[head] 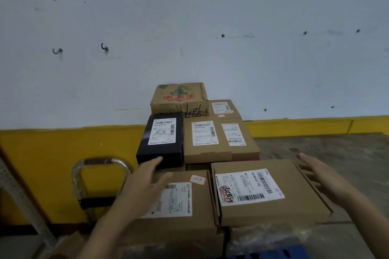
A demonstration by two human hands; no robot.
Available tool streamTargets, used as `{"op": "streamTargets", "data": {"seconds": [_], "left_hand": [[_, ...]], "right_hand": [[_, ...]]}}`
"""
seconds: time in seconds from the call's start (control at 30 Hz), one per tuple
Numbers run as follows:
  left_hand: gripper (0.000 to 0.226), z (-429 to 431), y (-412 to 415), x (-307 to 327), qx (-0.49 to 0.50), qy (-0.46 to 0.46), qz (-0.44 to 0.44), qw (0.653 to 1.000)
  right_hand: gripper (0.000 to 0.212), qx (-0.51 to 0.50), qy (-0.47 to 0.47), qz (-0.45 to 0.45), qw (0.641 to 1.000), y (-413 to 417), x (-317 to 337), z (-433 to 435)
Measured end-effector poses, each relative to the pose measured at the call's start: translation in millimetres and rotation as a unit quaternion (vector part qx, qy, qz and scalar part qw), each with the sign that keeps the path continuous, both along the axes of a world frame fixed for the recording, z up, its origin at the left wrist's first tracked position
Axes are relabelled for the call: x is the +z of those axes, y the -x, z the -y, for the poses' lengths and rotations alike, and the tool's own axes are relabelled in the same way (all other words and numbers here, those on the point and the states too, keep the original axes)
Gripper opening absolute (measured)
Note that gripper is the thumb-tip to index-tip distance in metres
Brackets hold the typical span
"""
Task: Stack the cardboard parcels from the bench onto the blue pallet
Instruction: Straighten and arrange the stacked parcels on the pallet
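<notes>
- Step, as I judge it: squaring the near-right parcel (273, 214) on the stack. To do it well, put flat palms on both side edges, push it flush against the near-left parcel (189, 225), and keep its right edge from overhanging.
- Left hand (145, 185): released, fingers straight and spread, holds nothing. It sits over the near-left parcel with fingertips toward the black box (160, 153). Can't tell if it touches.
- Right hand (322, 174): also released, fingers straight, holds nothing. It is just beside the right edge of the near-right parcel and seems apart from it.
- Parcels: two brown ones side by side nearest. Behind them are the black box and a two-label carton (219, 153), with a printed carton (179, 99) at the back on top.
- Blue pallet (271, 255): only a sliver shows under the stack at the bottom edge.
- Bench (341, 147): worn top, right of the stack.
- Metal trolley handle (101, 162) is left of the stack, against the yellow wall band.
</notes>
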State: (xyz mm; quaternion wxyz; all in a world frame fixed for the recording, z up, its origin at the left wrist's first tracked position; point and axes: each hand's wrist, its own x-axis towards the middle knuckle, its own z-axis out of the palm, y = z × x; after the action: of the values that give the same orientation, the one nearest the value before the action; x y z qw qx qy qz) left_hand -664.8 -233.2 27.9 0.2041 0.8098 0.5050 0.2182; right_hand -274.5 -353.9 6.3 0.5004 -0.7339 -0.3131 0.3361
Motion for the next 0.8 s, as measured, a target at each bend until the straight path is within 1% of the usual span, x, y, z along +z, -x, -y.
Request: {"op": "streamTargets", "data": {"seconds": [0.07,0.1,0.17,0.23,0.33,0.4,0.47,0.53,0.63,0.8], "left_hand": [[0.064,14,-35,1,-0.054,-0.047,-0.071,0.995],[0.064,23,-51,0,-0.081,-0.056,-0.093,0.991],[0.065,42,-78,-3,-0.127,-0.031,-0.099,0.986],[0.068,59,-96,-7,-0.147,-0.003,-0.094,0.985],[0.083,77,-110,-15,-0.135,0.026,-0.148,0.979],[0.097,87,-115,-18,-0.123,0.017,-0.204,0.971],[0.107,94,-120,-23,-0.113,-0.005,-0.249,0.962],[0.106,100,-124,-26,-0.092,-0.030,-0.267,0.959],[0.095,104,-127,-26,-0.075,-0.057,-0.276,0.957],[0.093,101,-130,-21,-0.075,-0.044,-0.280,0.956]], "right_hand": [[0.051,0.000,-0.013,-0.002,1.000,5,0,11],[0.051,0.004,-0.012,-0.003,1.000,8,-1,16],[0.052,0.013,-0.020,-0.013,1.000,17,-3,22],[0.047,0.035,-0.026,-0.047,0.998,27,-3,25],[0.042,0.069,-0.020,-0.080,0.994,31,-1,25],[0.041,0.077,-0.021,-0.094,0.992,28,2,23],[0.039,0.089,-0.025,-0.111,0.990,25,1,21],[0.040,0.104,-0.025,-0.114,0.988,21,-2,19],[0.041,0.107,-0.024,-0.117,0.987,19,-5,17],[0.043,0.108,-0.022,-0.108,0.988,16,-7,14]]}}
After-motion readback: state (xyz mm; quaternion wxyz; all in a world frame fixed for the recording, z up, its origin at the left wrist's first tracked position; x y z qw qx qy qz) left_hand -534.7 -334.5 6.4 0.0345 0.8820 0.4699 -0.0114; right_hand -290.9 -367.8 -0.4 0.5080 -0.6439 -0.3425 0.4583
